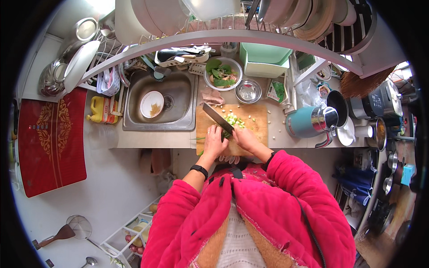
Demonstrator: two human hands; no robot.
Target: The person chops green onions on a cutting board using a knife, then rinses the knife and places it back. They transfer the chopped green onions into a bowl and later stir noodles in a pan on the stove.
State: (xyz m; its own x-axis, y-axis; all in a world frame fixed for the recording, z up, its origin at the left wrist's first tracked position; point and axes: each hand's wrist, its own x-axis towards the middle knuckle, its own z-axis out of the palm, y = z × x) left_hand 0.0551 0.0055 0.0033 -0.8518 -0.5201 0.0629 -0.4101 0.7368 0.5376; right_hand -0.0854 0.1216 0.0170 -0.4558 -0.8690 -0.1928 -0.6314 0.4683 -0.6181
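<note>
My right hand (246, 138) grips a kitchen cleaver (218, 118) by its handle, the blade reaching up and left over the wooden cutting board (259, 125). My left hand (214, 140) holds green stalks (226, 135), perhaps scallions, against the board beside the blade; the fingers hide much of them. One thin green end pokes out at the board's left edge. Chopped pale-green pieces (233, 119) form a loose pile right of the blade. A few bits lie scattered across the board and on the counter to its right.
Behind the board stand a bowl of leaves (223, 72), a steel bowl (248, 91) and a pink cloth (212, 96). A steel sink (134, 97) holding a white bowl (147, 104) is at left. A teal jug (301, 122) stands right, and a dish rack (214, 36) overhangs the counter.
</note>
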